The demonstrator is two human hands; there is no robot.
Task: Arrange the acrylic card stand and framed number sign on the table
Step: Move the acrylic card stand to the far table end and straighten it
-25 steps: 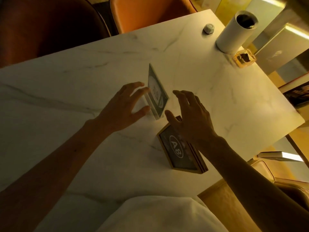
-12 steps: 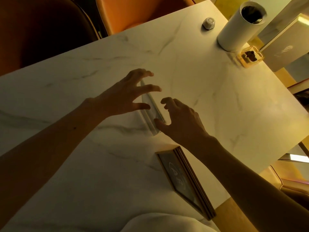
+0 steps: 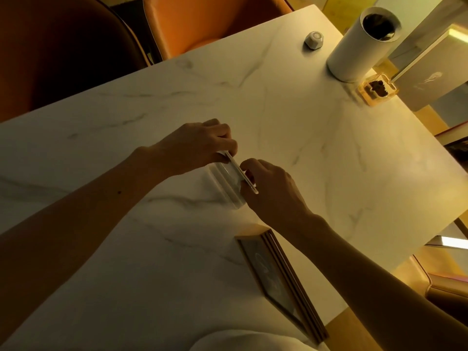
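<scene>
Gripping the clear stand from both ends

Reaching in from the left, the left hand [image 3: 200, 145] pinches the far end of the thin upper edge of the clear acrylic card stand [image 3: 229, 182], fingers curled down over it. The stand sits near the middle of the white marble-veined table [image 3: 291, 138], its thick transparent base touching the surface. At the stand's near end the right hand [image 3: 272, 191] closes on the same edge, thumb and fingers clamped around the corner. Just below the right wrist, the wooden-framed number sign [image 3: 276, 282] stands tilted by the table's near edge, its dark face too dim to read. Far right, a white cylindrical container [image 3: 354, 51] stands beside a small amber glass dish [image 3: 377, 91], with a small grey knob-like object [image 3: 313, 39] nearby.
</scene>
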